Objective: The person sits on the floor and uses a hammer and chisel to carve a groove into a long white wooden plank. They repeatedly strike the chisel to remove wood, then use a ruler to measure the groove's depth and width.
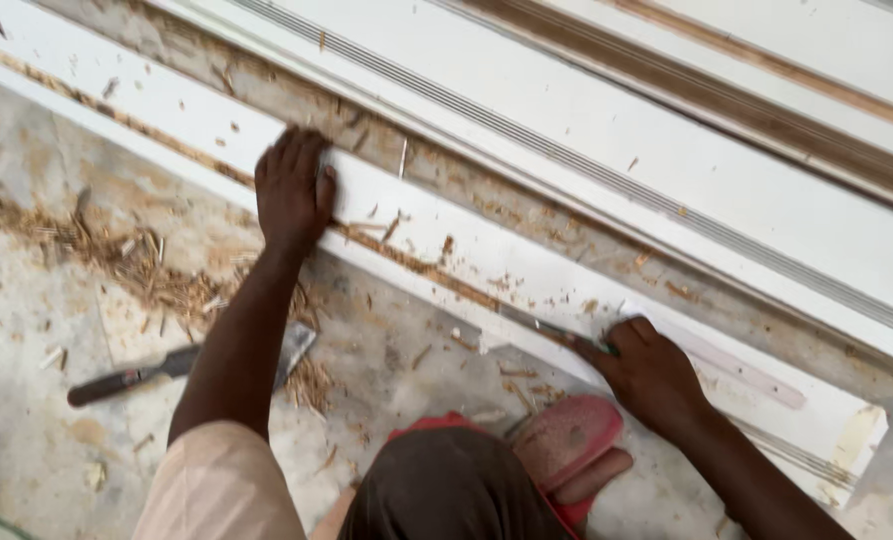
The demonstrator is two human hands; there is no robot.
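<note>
I see my left hand pressed flat, fingers together, on the white moulding strip lying diagonally across the floor; its lower edge is shaved down to bare brown wood. My right hand is clenched around a chisel, blade laid against that edge. Shavings litter the concrete

Left hand pressed flat on the white moulding strip lying across the floor, right hand gripping a blade against its chipped edge, wood shavings scattered, a trowel beside the left forearm.
</note>
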